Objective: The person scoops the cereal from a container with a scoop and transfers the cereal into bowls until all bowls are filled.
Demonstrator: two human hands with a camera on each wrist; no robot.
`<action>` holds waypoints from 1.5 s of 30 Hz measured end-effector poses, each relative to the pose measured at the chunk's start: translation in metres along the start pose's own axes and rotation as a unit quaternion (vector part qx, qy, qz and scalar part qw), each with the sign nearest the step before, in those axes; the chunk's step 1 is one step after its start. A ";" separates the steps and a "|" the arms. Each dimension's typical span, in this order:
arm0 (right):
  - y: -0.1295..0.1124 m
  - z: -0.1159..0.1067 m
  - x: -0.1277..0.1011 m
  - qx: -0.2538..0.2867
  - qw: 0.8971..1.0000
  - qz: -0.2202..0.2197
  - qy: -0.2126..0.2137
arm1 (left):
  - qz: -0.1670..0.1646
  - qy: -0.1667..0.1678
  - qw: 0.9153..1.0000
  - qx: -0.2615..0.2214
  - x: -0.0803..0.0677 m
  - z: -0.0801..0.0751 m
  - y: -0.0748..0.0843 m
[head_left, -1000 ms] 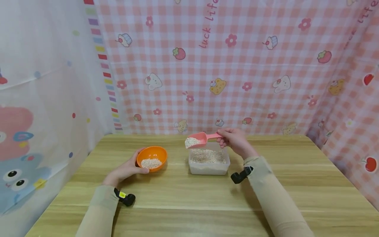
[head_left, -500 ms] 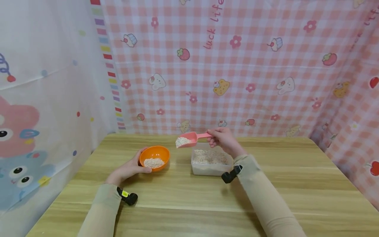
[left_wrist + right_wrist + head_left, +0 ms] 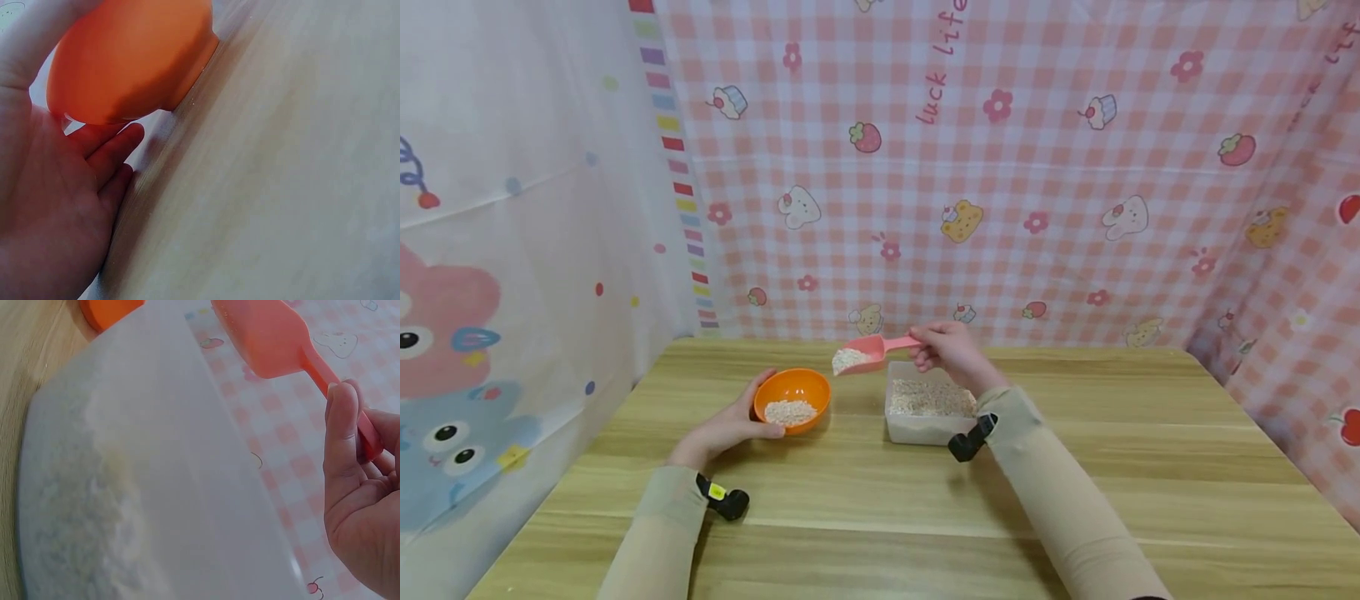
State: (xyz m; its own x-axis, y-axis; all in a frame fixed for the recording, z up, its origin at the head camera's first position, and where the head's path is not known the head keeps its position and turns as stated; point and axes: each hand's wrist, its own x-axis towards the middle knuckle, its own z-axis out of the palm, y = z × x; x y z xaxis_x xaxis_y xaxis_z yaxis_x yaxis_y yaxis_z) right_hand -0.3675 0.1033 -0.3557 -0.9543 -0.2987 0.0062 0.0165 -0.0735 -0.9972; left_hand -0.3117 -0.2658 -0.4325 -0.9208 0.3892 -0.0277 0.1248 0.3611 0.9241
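Observation:
My right hand [image 3: 942,347] [image 3: 359,487] pinches the handle of a pink scoop [image 3: 863,353] [image 3: 275,339] heaped with pale grains. The scoop hangs in the air between the orange bowl [image 3: 792,398] and the clear plastic tub [image 3: 928,411] [image 3: 125,487] of the same grains. My left hand [image 3: 730,425] [image 3: 56,206] cups the left side of the orange bowl [image 3: 131,59], which stands on the wooden table [image 3: 880,492] and holds a small heap of grains.
Pink checked cloth [image 3: 1000,167] hangs close behind and to the right of the table. A white cartoon-print curtain [image 3: 512,250] hangs on the left. Black wrist cameras [image 3: 726,502] sit on both sleeves.
My right hand has carried the loaded scoop leftwards, from above the tub towards the orange bowl. The left hand and the bowl have stayed put.

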 end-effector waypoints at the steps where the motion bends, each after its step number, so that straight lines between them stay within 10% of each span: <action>1: 0.000 0.001 0.001 0.002 1.000 0.000 -0.002 | 0.000 0.000 1.000 -0.001 0.000 0.000 0.000; 45: 0.008 0.042 0.013 -0.014 1.000 -0.010 -0.012 | 0.000 0.006 1.000 0.018 -0.001 0.001 -0.001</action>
State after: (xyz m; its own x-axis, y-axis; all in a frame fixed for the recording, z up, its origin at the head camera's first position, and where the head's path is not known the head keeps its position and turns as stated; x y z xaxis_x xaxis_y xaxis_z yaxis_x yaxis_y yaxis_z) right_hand -0.3673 0.0592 -0.3604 -0.9467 -0.3209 0.0277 -0.0112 -0.0534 -0.9985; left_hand -0.3108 -0.2655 -0.4336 -0.9253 0.3786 -0.0228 0.1380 0.3922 0.9095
